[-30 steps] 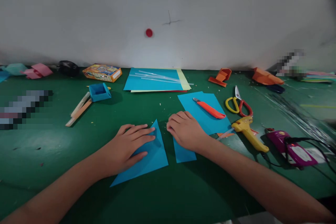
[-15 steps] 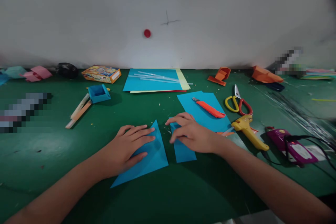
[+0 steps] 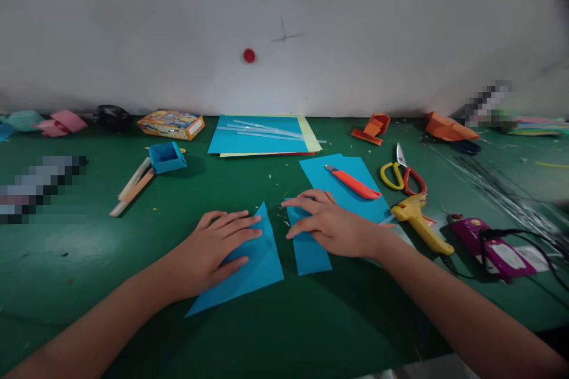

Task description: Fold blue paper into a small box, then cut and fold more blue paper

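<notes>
My left hand [image 3: 213, 249] lies flat, fingers stretched out, pressing on a blue paper folded into a triangle [image 3: 253, 269] on the green table [image 3: 89, 260]. Just right of it, my right hand [image 3: 326, 222] rests with fingers spread on a narrow blue paper strip [image 3: 311, 254]. Beyond my right hand lies a blue sheet [image 3: 342, 186] with an orange utility knife [image 3: 353, 182] on top.
To the right are scissors [image 3: 402, 176], a yellow glue gun [image 3: 422, 222] and a purple device with a cable [image 3: 493, 249]. At the back lie blue sheets with glue sticks [image 3: 262, 133], an orange box [image 3: 171, 122], a small blue paper box [image 3: 166, 156], wooden sticks [image 3: 133, 185] and orange paper pieces [image 3: 373, 128].
My right hand has uncurled from a loose fist to spread fingers lying flat on the narrow blue strip. My left hand has stayed on the triangle.
</notes>
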Demonstrator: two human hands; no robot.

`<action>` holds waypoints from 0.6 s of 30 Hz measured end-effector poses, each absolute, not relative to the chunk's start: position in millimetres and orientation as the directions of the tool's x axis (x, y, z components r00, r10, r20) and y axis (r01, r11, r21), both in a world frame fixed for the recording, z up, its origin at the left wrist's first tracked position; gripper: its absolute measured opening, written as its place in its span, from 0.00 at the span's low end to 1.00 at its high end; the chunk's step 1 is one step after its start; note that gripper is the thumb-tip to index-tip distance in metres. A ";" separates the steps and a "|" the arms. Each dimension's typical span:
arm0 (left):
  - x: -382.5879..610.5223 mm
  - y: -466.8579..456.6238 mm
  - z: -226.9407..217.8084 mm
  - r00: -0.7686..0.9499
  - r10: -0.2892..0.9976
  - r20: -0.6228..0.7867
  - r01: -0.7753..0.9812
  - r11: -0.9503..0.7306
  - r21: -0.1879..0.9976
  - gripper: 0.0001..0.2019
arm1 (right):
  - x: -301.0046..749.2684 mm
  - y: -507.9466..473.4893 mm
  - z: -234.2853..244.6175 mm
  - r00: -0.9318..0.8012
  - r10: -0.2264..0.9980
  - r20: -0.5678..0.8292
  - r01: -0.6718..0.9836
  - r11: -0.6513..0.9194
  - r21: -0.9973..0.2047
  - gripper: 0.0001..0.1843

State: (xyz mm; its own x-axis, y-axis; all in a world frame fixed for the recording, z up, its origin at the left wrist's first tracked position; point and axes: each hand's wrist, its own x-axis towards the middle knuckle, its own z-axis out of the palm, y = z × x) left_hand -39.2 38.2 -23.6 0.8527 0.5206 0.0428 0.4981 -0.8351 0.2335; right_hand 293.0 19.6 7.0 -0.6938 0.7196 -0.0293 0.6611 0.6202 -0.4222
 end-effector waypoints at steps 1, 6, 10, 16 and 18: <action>-39.1 38.3 -23.6 0.852 0.522 0.043 0.499 -0.834 0.236 0.23 | 293.7 20.9 6.1 -0.695 0.719 -0.023 0.660 0.624 -0.419 0.32; -38.8 38.8 -24.7 0.847 0.528 0.053 0.501 -0.829 0.250 0.22 | 295.0 26.2 -3.0 -0.727 0.687 0.014 0.652 0.695 -0.303 0.37; -39.0 38.6 -25.9 0.847 0.529 0.053 0.501 -0.827 0.254 0.22 | 293.3 23.8 -8.4 -0.705 0.709 -0.004 0.702 0.697 -0.147 0.42; -39.9 37.9 -25.2 0.847 0.530 0.037 0.505 -0.826 0.251 0.23 | 291.4 18.8 -9.3 -0.717 0.697 -0.028 0.694 0.708 -0.130 0.45; -40.3 37.6 -24.3 0.849 0.528 0.031 0.504 -0.826 0.250 0.23 | 289.9 19.5 -8.8 -0.718 0.695 -0.034 0.693 0.710 -0.124 0.45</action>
